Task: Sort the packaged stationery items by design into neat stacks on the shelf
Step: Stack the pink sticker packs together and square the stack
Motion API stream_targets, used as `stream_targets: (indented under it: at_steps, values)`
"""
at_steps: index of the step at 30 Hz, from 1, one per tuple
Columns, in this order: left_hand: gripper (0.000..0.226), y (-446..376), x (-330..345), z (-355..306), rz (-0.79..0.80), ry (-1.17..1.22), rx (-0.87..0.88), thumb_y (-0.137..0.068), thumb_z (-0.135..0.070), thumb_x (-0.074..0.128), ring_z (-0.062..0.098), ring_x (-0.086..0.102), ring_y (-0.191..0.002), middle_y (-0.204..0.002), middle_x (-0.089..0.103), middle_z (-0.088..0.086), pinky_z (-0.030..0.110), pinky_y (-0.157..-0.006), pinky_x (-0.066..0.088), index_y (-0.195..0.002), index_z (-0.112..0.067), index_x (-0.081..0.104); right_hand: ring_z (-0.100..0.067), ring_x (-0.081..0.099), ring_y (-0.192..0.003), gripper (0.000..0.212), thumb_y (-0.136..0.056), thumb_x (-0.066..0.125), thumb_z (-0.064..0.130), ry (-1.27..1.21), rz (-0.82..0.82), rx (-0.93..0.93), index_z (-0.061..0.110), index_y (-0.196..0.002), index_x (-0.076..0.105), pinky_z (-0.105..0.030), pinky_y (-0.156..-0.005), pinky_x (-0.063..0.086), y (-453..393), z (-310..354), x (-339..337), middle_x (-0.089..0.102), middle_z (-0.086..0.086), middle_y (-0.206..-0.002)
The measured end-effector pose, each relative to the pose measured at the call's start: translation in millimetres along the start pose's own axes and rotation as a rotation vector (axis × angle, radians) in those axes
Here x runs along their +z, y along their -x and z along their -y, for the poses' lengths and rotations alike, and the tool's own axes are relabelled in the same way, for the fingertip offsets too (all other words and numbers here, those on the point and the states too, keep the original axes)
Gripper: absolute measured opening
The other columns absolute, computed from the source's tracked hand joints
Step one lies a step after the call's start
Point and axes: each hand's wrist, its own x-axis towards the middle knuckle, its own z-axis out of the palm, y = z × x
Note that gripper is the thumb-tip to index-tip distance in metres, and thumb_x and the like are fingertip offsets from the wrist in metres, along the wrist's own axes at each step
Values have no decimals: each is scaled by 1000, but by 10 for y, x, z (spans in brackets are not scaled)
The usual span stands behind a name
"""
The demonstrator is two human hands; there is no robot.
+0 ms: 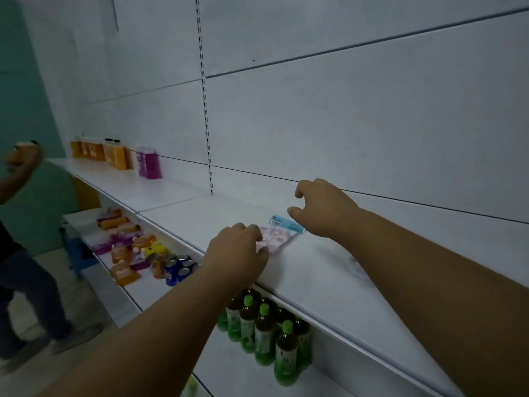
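Note:
A small stack of flat stationery packets [277, 236], pink with a light-blue header strip, lies on the white shelf [315, 270] near its front edge. My left hand [240, 250] rests palm down on the packets' near left end, fingers curled over them. Just right of the blue header, my right hand [323, 207] hovers with its fingers apart and curved, holding nothing. Part of the stack is hidden under my left hand.
Orange and purple bottles [147, 164] stand at the shelf's far left. On the shelf below are green-capped tea bottles [263, 328], blue cans [179, 269] and orange and purple pouches [123, 242]. Another person [20, 224] stands at the left edge holding something orange.

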Motion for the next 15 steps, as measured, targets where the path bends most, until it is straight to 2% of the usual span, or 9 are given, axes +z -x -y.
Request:
stream_targets:
  at_steps: [2,6,9,11,13,15]
  values:
    - [42,-259,146,106,46,-76,-1,-88,-52,46,23,53,-99,-112,61,5,39,-84,48,-118,-24,55,-22,52,-85,38,-83,58,45,29,-2,52,21,-112,54,-33,-69,40,-64,-36,80,54,-5,-109]
    - [73,-688,381,226,249,-224,-22,-79,-75,32,30,50,-109,-122,58,11,43,-86,39,-123,-19,46,-26,56,-93,40,-85,57,44,109,-16,176,20,-116,53,-33,-72,41,-84,-62,126,53,-6,-112]
    - [71,-854,533,292,268,-145,86,-73,-76,32,27,48,-91,-108,61,6,40,-77,34,-115,-21,50,-27,56,-96,41,-85,57,45,178,-33,294,19,-117,53,-33,-73,40,-71,-72,106,53,-7,-113]
    - [70,-943,567,301,256,-62,115,-69,-74,40,26,49,-91,-105,60,5,39,-76,35,-115,-22,49,-26,55,-97,41,-85,57,45,221,-54,376,20,-116,53,-32,-73,39,-45,-82,73,53,-6,-114]
    - [81,-1024,538,278,292,13,128,-62,-72,56,28,53,-104,-113,53,8,39,-84,40,-121,-20,43,-23,53,-93,41,-85,57,46,259,-80,450,21,-117,53,-32,-73,38,28,-78,47,53,-5,-115]
    - [93,-1078,482,226,311,115,180,-54,-64,73,30,54,-107,-114,44,9,40,-88,45,-125,-18,36,-20,51,-90,41,-84,58,46,293,-88,509,21,-117,54,-32,-73,39,149,-79,45,54,-4,-115]
